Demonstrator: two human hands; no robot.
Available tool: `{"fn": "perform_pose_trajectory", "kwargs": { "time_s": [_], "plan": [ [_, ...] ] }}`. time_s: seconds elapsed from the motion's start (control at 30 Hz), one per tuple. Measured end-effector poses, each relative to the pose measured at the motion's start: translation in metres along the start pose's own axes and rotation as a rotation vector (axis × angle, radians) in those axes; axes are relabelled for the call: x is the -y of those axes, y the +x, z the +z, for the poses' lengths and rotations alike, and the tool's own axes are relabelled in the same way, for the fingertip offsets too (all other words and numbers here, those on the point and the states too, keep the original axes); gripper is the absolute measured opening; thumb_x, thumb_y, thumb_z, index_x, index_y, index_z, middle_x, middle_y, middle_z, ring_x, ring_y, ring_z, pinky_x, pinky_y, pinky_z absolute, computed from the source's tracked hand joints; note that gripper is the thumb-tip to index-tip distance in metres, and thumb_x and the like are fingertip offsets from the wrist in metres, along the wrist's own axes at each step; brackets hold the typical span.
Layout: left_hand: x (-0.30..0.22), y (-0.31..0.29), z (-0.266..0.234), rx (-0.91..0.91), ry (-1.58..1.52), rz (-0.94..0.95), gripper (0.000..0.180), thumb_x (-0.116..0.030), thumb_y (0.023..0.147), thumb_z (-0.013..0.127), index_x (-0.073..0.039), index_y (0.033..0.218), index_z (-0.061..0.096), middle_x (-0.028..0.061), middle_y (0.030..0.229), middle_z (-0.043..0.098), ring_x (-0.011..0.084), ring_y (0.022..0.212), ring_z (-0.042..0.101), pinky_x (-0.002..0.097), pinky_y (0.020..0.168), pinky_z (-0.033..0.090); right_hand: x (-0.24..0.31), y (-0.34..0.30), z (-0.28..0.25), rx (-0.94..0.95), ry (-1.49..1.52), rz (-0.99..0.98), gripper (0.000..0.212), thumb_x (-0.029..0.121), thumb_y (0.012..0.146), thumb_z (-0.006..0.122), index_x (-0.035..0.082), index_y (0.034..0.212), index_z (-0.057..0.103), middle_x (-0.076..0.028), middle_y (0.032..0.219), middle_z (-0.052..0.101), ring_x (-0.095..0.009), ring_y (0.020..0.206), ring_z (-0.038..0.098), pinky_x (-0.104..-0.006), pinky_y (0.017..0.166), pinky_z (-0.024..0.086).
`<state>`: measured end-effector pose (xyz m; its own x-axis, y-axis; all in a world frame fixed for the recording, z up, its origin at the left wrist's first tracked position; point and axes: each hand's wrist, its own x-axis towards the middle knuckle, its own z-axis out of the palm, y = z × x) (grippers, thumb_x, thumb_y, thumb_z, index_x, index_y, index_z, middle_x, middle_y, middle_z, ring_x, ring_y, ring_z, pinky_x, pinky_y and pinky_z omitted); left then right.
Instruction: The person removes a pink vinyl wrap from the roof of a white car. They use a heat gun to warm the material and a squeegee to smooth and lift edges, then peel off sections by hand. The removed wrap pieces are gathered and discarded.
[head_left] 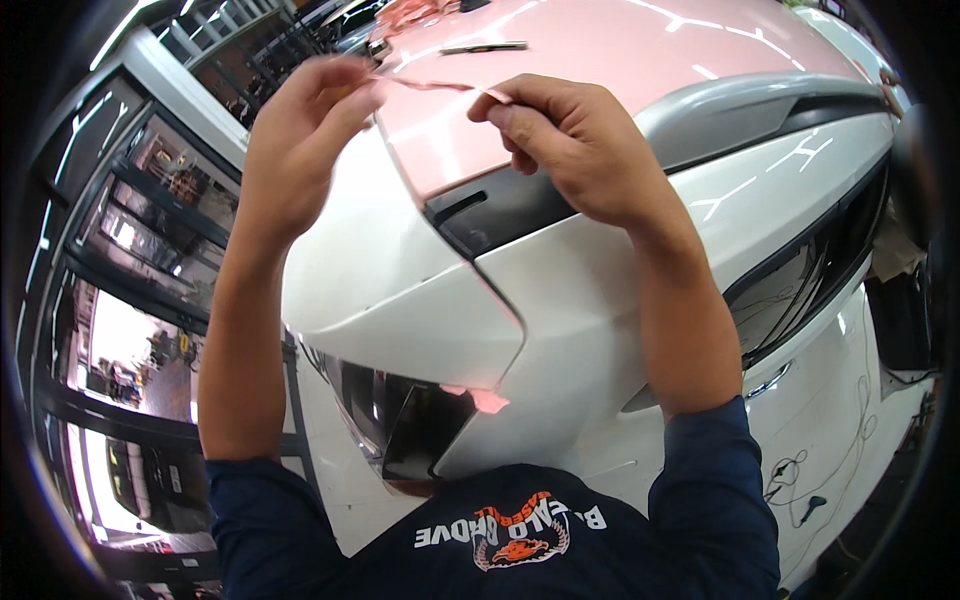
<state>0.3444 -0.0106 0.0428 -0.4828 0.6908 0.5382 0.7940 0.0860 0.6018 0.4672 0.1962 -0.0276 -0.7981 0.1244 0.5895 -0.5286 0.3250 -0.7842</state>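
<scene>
A thin, twisted strip of pink film (430, 85) stretches between my two hands above the rear of a white car's roof. My left hand (305, 140) pinches one end; its fingertips are slightly blurred. At the other end, the thumb and forefinger of my right hand (580, 145) are closed on the strip. Below them, smooth pink film (590, 50) covers the roof, ending near the seam of the white tailgate (390, 270). A slim pen-like tool (483, 47) lies on the roof, just beyond the strip.
Crumpled pink film (415, 12) lies at the roof's far left. A grey roof rail (720, 115) runs along the right side. A pink scrap (485, 400) clings by the dark tail light (425, 440). Cables (800, 480) trail on the floor at right. Glass-panelled doors (130, 340) stand left.
</scene>
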Motion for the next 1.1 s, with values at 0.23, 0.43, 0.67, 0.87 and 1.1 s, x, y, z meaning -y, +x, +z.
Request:
{"fn": "perform_pose_trajectory", "kwargs": {
  "time_s": [0.23,0.43,0.67,0.87,1.1],
  "plan": [
    [0.027,-0.058,-0.001,-0.003,0.038,-0.249,0.037,-0.013,0.093,0.055,0.003,0.126,0.052,0.0129,0.111,0.062,0.0217,0.098,0.063,0.0334,0.087,0.05,-0.018,0.0,-0.005,-0.261,-0.493,-0.443,0.023,0.008,0.086,0.055,-0.003,0.104,0.065,-0.022,0.088,0.067,-0.039,0.084,0.064,-0.0448,0.076,0.051],
    [-0.031,-0.023,0.071,0.106,-0.262,-0.022,0.055,-0.013,0.096,0.055,0.001,0.144,0.031,0.0141,0.108,0.062,0.017,0.094,0.062,0.0279,0.083,0.05,0.001,-0.008,0.008,-0.057,-0.34,-0.324,0.047,0.011,0.089,0.056,-0.002,0.131,0.04,-0.022,0.083,0.067,-0.041,0.078,0.064,-0.0479,0.07,0.05],
    [0.033,0.043,0.058,-0.09,-0.022,0.067,0.02,-0.013,0.093,0.059,0.002,0.101,0.068,0.005,0.076,0.065,0.009,0.069,0.063,0.0235,0.065,0.05,0.0,0.001,-0.007,-0.088,-0.471,-0.183,0.048,0.012,0.087,0.061,0.002,0.132,0.046,-0.021,0.078,0.066,-0.041,0.075,0.064,-0.0466,0.07,0.049],
    [0.122,0.076,0.021,-0.293,0.147,-0.071,0.021,-0.013,0.086,0.058,0.0,0.099,0.068,0.0082,0.08,0.069,0.0141,0.069,0.063,0.0273,0.069,0.051,-0.003,0.014,-0.02,-0.184,-0.646,-0.081,0.028,0.012,0.086,0.061,0.0,0.112,0.062,-0.017,0.079,0.066,-0.031,0.071,0.062,-0.0383,0.069,0.05],
    [0.136,0.059,0.016,-0.278,0.193,-0.105,0.025,-0.018,0.084,0.059,0.0,0.098,0.069,0.0098,0.081,0.068,0.0179,0.074,0.064,0.0301,0.072,0.05,0.035,-0.004,0.034,0.436,-0.695,0.016,0.013,0.012,0.084,0.061,0.001,0.088,0.066,-0.014,0.084,0.063,-0.029,0.076,0.063,-0.0369,0.069,0.05]
  ]
}}
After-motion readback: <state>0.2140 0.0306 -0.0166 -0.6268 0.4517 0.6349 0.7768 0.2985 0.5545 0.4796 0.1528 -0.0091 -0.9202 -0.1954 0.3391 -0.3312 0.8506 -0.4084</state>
